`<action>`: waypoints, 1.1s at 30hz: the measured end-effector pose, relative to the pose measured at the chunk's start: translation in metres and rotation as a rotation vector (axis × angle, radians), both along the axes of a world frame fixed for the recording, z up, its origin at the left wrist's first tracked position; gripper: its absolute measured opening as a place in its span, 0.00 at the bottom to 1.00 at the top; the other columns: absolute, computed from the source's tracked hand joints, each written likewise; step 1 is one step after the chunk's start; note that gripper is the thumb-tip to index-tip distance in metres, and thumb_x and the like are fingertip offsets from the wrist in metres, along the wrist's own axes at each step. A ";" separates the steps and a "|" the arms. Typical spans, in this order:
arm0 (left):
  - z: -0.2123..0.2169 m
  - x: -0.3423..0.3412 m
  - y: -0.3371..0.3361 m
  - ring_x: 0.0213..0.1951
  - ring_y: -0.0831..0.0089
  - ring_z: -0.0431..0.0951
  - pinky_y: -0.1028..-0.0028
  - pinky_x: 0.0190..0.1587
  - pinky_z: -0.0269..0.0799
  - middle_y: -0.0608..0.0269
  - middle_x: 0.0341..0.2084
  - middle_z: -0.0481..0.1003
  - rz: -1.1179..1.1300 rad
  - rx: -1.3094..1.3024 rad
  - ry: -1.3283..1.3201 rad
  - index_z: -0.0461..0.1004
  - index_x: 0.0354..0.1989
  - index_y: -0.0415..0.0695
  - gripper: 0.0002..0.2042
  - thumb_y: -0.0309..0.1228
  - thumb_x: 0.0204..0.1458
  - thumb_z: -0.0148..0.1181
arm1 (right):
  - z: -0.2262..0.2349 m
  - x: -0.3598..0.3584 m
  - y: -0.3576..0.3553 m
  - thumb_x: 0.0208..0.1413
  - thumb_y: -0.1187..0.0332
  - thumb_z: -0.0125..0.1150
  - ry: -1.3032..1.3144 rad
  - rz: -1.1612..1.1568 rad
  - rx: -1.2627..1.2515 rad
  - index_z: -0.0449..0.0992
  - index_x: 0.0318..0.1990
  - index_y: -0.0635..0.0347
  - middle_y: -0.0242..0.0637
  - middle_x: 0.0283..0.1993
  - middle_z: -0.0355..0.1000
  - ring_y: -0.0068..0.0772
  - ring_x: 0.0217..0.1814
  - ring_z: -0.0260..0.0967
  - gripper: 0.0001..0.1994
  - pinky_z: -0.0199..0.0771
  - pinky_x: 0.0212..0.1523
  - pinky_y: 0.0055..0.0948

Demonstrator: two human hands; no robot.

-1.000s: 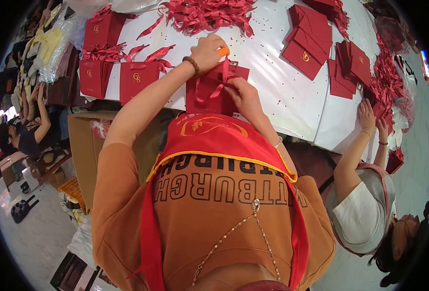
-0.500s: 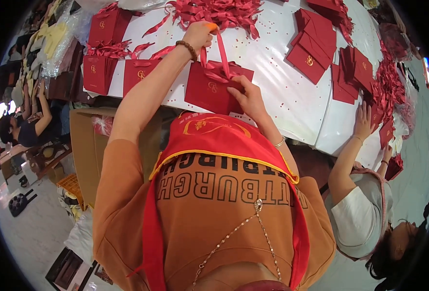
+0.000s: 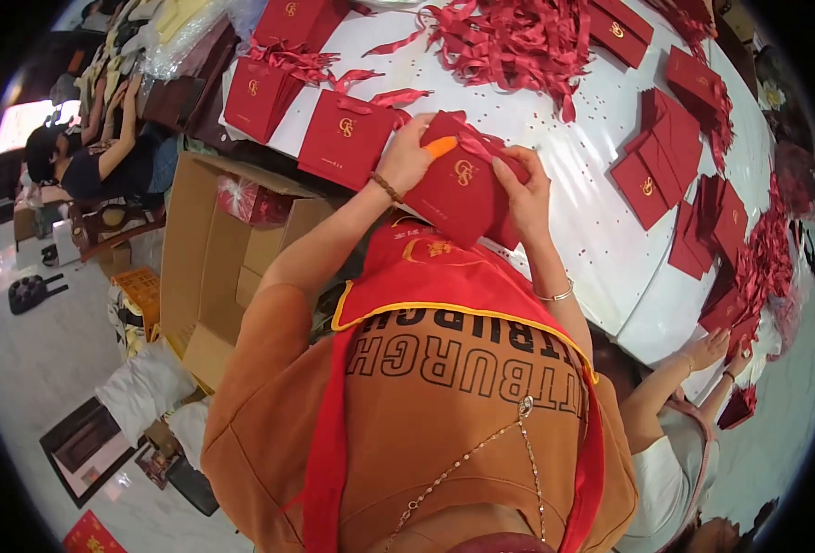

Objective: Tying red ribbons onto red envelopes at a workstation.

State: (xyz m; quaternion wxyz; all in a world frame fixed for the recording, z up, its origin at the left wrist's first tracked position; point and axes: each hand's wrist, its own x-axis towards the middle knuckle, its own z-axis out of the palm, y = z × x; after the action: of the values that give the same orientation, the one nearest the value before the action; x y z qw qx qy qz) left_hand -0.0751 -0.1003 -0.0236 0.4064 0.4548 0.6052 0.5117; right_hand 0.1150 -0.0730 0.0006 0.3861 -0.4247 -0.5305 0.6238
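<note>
A flat red paper gift bag point(image 3: 458, 207) with a gold emblem is held up at the near edge of the table, tilted. My left hand point(image 3: 405, 158) grips its upper left side, an orange rubber cover point(image 3: 440, 147) on one digit lying across the front. My right hand point(image 3: 527, 195) closes on the upper right corner, thumb in front near the bag's red ribbon point(image 3: 477, 146). More red shows behind the front bag, but I cannot tell whether that is a second bag. Just left of my left hand, another red bag point(image 3: 338, 143) lies flat with its ribbon spread out.
A heap of red ribbons point(image 3: 509, 46) lies at the back of the white-covered table point(image 3: 573, 175). Stacked bags point(image 3: 264, 97) are on the left, fanned bags point(image 3: 661, 157) on the right. An opened cardboard box point(image 3: 206, 249) stands below left. A co-worker's hand point(image 3: 707, 348) works at right.
Both hands have come together on the bag, lifting it off the table. The left hand has let go of the raised ribbon. My view has shifted left, and the co-worker's hand has moved.
</note>
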 end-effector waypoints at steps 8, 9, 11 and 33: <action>-0.016 -0.168 -0.009 0.42 0.66 0.71 0.70 0.44 0.66 0.57 0.36 0.71 0.264 -0.038 0.070 0.64 0.46 0.43 0.21 0.31 0.43 0.62 | -0.007 -0.011 0.002 0.54 0.66 0.54 -0.003 0.165 -0.127 0.59 0.55 0.62 0.37 0.36 0.70 0.25 0.37 0.67 0.22 0.66 0.42 0.23; -0.033 -0.184 -0.014 0.43 0.63 0.70 0.67 0.45 0.66 0.56 0.39 0.70 0.222 -0.022 0.514 0.65 0.47 0.45 0.22 0.34 0.42 0.63 | -0.007 -0.009 0.001 0.54 0.66 0.54 0.004 0.172 -0.115 0.59 0.55 0.62 0.37 0.36 0.70 0.25 0.37 0.67 0.22 0.66 0.42 0.23; -0.051 -0.193 -0.016 0.45 0.59 0.69 0.63 0.46 0.65 0.55 0.41 0.69 0.165 -0.012 0.946 0.65 0.48 0.47 0.24 0.37 0.41 0.63 | -0.015 -0.003 0.002 0.53 0.67 0.54 -0.184 0.206 0.028 0.64 0.50 0.62 0.35 0.34 0.71 0.24 0.35 0.67 0.17 0.67 0.39 0.22; -0.041 0.019 0.089 0.36 0.58 0.74 0.63 0.37 0.69 0.57 0.32 0.74 -0.403 -0.090 0.903 0.72 0.36 0.47 0.09 0.28 0.47 0.49 | -0.054 0.047 -0.015 0.53 0.73 0.53 -0.278 -0.100 0.089 0.72 0.40 0.63 0.39 0.33 0.74 0.26 0.36 0.72 0.08 0.69 0.36 0.22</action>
State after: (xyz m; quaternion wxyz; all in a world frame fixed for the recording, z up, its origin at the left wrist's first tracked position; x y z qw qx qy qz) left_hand -0.0559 -0.0116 -0.0644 0.2137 0.7211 0.6421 0.1483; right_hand 0.1622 -0.0882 -0.0529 0.3579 -0.5154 -0.5842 0.5147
